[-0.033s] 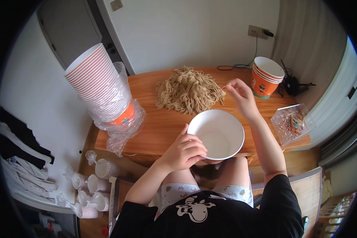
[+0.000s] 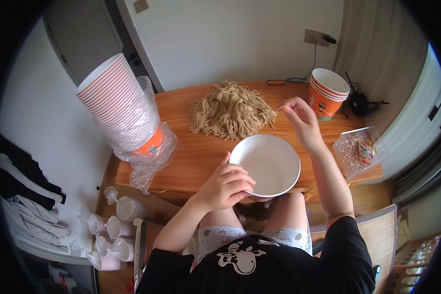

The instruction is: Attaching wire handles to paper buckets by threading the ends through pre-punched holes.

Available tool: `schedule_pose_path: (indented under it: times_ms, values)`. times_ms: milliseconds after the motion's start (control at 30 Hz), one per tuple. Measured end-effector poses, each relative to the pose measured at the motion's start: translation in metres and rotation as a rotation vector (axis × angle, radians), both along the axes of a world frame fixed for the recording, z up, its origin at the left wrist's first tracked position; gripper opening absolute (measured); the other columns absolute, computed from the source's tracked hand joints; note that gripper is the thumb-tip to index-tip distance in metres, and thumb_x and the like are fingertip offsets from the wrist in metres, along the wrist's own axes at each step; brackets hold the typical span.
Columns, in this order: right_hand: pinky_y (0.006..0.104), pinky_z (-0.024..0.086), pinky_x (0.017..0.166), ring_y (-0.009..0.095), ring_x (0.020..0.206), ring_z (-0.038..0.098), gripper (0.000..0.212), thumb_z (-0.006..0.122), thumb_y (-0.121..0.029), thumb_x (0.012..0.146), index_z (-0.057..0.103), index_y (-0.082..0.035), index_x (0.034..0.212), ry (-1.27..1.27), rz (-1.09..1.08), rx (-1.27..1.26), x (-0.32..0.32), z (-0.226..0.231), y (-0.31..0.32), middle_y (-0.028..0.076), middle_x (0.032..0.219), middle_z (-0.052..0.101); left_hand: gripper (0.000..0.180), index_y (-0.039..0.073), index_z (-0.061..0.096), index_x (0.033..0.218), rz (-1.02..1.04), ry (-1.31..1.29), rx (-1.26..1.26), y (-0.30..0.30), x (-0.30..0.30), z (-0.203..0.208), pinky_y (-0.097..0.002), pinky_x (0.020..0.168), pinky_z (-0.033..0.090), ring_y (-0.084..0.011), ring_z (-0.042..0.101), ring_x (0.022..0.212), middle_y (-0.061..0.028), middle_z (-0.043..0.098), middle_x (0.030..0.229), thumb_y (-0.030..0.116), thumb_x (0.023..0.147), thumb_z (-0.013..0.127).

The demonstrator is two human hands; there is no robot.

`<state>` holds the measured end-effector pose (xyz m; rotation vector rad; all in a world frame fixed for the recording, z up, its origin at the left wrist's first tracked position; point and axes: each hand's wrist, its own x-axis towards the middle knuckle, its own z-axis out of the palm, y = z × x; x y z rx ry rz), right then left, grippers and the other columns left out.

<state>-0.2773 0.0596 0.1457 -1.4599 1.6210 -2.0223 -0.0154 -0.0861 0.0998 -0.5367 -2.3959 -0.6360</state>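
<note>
My left hand point(image 2: 226, 185) grips the near left rim of a white-lined paper bucket point(image 2: 281, 166), fingers over the edge and thumb along the outside. The bucket leans at the table's front edge, above my lap; nothing shows inside it. Beyond it lies a heap of tan, string-like strands point(image 2: 232, 110). At the heap's right edge my right hand point(image 2: 301, 120) is raised, thumb and forefinger pinched together. A thin strand seems to be between the fingertips, too small to tell surely.
A tall stack of paper buckets point(image 2: 110, 98) in clear plastic leans at left. More orange buckets point(image 2: 324, 100) stand at the back right, beside a black device point(image 2: 360, 104). A clear box point(image 2: 360, 152) with small items sits at right. Wrapped cups point(image 2: 117, 228) lie on the floor.
</note>
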Motion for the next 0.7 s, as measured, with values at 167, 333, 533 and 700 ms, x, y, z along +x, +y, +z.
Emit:
schedule_pose_path:
  times_ms: [167,333,533,700]
  values:
    - [0.0322,0.045,0.088,0.022,0.095,0.06,0.008,0.051,0.002,0.096,0.057,-0.002,0.098,0.135,-0.264,-0.214,0.063,0.029,0.095,0.014,0.101,0.065,0.023,0.016,0.069,0.087,0.048,-0.041,0.079,-0.013,-0.003,0.001,-0.0542,0.121,0.027,-0.0289,0.055,0.12,-0.0001,0.067,0.124,0.007,0.071,0.081]
    - [0.0389,0.035,0.074,0.017,0.067,0.044,0.015,0.062,-0.015,0.097,0.052,-0.014,0.085,0.466,-0.337,-0.736,0.132,0.017,0.185,-0.002,0.07,0.055,0.024,0.015,0.069,0.086,0.035,-0.077,0.232,-0.007,-0.013,-0.005,-0.0532,0.117,0.032,-0.0285,0.055,0.118,-0.001,0.066,0.122,0.005,0.068,0.08]
    - [0.0321,0.048,0.056,0.02,0.058,0.065,0.008,0.072,-0.005,0.085,0.066,-0.003,0.08,0.159,0.169,-0.13,0.136,-0.012,0.211,0.007,0.066,0.068,0.019,0.02,0.071,0.089,0.328,0.138,0.083,0.052,-0.016,-0.01,-0.0504,0.111,0.036,-0.0203,0.062,0.1,0.007,0.069,0.101,0.024,0.076,0.084]
    - [0.0291,0.053,0.062,0.02,0.067,0.07,0.007,0.072,0.002,0.086,0.066,0.001,0.089,-0.034,0.065,0.449,0.151,-0.025,0.19,0.01,0.077,0.071,0.044,0.017,0.07,0.119,0.328,0.281,0.263,0.112,-0.034,-0.016,-0.0449,0.097,0.045,-0.021,0.064,0.103,-0.0003,0.068,0.112,0.023,0.078,0.084]
